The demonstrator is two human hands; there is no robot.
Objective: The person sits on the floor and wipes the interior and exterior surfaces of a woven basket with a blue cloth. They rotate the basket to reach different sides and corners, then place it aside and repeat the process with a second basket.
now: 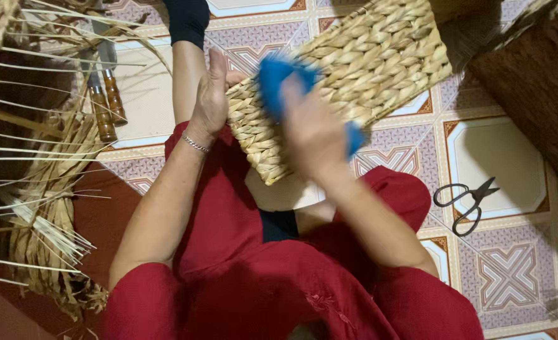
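Seated on the tiled floor, red garment over the knees. Woven basket of pale plaited fibre is tipped on its side above the lap, one corner pointing down toward the body.

Left hand lies flat against the basket's near edge, thumb up, bracing it. Right hand is closed around a blue cloth and pressed to the weave; the hand is motion-blurred, so finger positions are unclear.

Judgement: wiping goes best along the plaits, not across, so the cloth does not snag loose ends. Keep the left hand firm so the basket does not swivel.

Nearby: black scissors on the floor to the right, two wooden-handled knives and loose straw to the left.
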